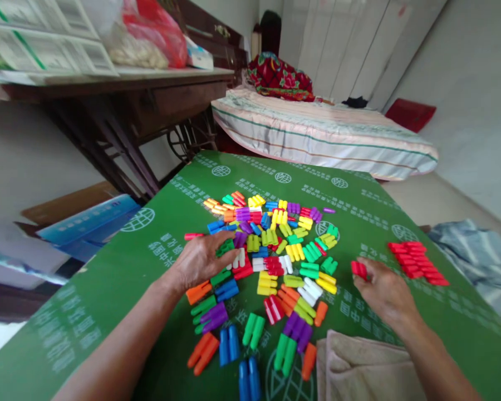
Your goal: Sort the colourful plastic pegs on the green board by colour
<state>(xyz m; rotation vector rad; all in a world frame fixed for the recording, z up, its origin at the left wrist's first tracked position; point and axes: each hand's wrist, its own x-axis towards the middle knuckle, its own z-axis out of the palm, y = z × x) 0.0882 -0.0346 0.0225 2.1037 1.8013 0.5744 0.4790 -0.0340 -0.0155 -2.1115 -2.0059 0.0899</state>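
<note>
Left hand [200,259] rests on the mixed pile of coloured pegs [271,262] at mid-bench, fingers curled over a green peg [225,247]. Right hand [382,289] pinches a red peg [359,269] w/ fingertips. Far right, sorted red pegs [417,262] sit in a neat cluster on the green bench [108,301]. Judging by this: reds mostly pulled, other colours unsorted, a few reds left in pile.

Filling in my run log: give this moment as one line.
left hand: on mixed pegs | right hand: holding red peg | red row: apart, right | surface: green board
</note>
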